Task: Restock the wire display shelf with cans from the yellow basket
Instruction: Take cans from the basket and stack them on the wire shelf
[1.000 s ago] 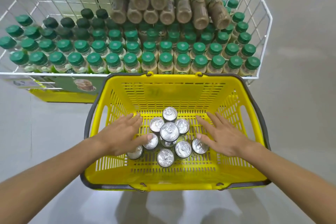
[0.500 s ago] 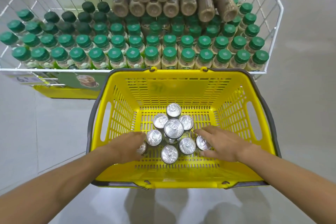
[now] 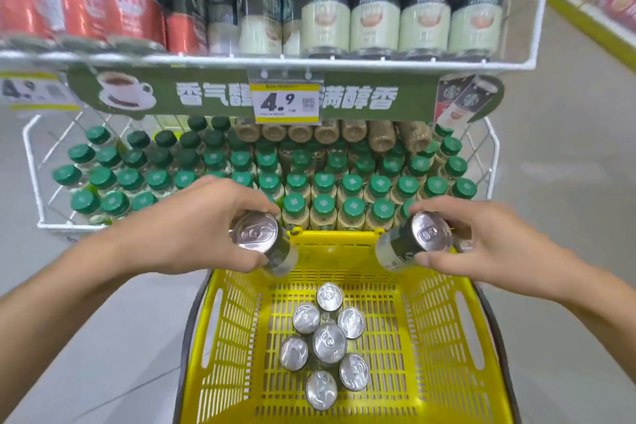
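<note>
While seven cans point(image 3: 329, 342) stand clustered on the bottom of the yellow basket point(image 3: 444, 327), my left hand point(image 3: 192, 227) grips one tilted can point(image 3: 261, 239) and my right hand point(image 3: 495, 244) grips another can point(image 3: 418, 239), both above its far rim, before the wire display shelf point(image 3: 378, 63).

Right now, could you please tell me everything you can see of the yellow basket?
The yellow basket looks like plastic: slotted lattice walls and floor, an oblong grip slot in each side wall, dark grey handles folded down along its rim. It sits upright before the lower wire shelf; its support is hidden. Seven silver-topped cans stand clustered mid-floor. The left hand grips a can and the right hand a second can above it, neither touching it.
</note>
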The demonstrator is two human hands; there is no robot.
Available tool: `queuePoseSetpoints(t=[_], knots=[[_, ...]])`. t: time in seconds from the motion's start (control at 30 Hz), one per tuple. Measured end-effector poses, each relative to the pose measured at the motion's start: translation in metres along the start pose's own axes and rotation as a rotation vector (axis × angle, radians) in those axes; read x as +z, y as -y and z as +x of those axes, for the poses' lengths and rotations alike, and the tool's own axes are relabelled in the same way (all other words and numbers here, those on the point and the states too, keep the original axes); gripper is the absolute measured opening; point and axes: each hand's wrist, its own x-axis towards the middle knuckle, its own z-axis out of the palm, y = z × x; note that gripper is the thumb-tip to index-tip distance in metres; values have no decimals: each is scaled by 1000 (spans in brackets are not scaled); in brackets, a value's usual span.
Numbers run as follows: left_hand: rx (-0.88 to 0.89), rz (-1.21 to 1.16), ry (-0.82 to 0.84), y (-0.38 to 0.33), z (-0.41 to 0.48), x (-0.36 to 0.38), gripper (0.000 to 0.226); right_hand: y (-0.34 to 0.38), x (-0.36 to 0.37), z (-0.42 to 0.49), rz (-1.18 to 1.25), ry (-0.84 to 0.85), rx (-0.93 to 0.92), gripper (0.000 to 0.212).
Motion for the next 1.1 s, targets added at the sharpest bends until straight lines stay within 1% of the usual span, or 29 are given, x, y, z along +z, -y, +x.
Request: queuePoseSetpoints(t=[0.1, 0.23, 0.33, 0.43, 0.53, 0.57, 0.63, 0.67, 0.7, 0.77, 0.83, 0.9, 0.93, 1.03, 1.07, 1.1], knots=[[89, -55, -83, -42, 11, -87, 60, 61, -73, 20, 81, -123, -67, 62], [188, -248, -123, -85, 20, -181, 47, 133, -151, 41, 77, -189, -177, 55], [213, -305, -218, -98, 26, -229, 45, 168, -190, 64, 64, -259, -242, 51], [178, -319, -306, -90, 37, -258, 46, 184, -206, 100, 125, -271, -242, 51], [54, -359, -412, -72, 53, -270, 55, 190, -207, 138, 101, -314, -219, 66], [19, -351, -436, -70, 60, -271, 60, 189, -207, 149, 103, -319, -203, 66], [-18, -350, -455, -70, 78, -269, 70, 183, -210, 163, 114, -311, -168, 51], [-17, -373, -454, -73, 89, -266, 68, 177, -214, 167, 118, -306, -145, 41], [-8, -398, -456, -77, 102, -263, 61, 170, -220, 169, 110, -309, -121, 34], [2, -440, -470, -88, 128, -254, 48, 151, -233, 169, 62, -356, -74, 28], [-9, -472, -433, -103, 156, -245, 49, 129, -247, 165, 105, -428, -39, 22], [-49, -441, -370, -119, 183, -238, 50, 111, -259, 163, 143, -449, -36, 19], [-74, -404, -351, -126, 196, -234, 54, 104, -264, 163, 114, -443, -39, 21], [-185, -355, -315, -136, 228, -226, 85, 86, -273, 170, 42, -389, -2, 28], [-199, -373, -313, -138, 235, -223, 85, 81, -274, 172, 5, -378, 10, 28], [-179, -397, -317, -140, 242, -221, 76, 78, -275, 175, -30, -369, 15, 26]])
